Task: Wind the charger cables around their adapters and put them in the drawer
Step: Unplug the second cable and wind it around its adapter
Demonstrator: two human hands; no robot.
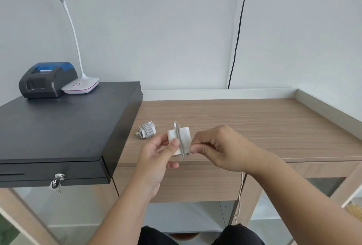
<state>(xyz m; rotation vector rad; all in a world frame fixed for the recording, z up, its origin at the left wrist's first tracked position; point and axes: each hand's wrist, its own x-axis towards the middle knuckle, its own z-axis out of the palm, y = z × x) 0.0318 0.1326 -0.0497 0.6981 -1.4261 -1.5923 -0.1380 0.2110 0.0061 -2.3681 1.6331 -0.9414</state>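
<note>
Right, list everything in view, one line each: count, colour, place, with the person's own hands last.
white square charger adapter: one, white, held above the desk's front edge, a few cable turns around it
grey-white charger cable: one, wrapped over the held adapter, its tail hanging below the desk
already wound white charger: one, white, lying on the desk beside the cash drawer
black metal cash drawer: one, black, left on the desk, closed
silver keys: one bunch, in the drawer's lock
receipt printer: one, black and blue, on the drawer's top
white desk lamp: one, pink trim, beside the printer
wooden desk: one, light brown
black wall cable: one
left hand: holds the adapter
right hand: pinches the cable
</note>
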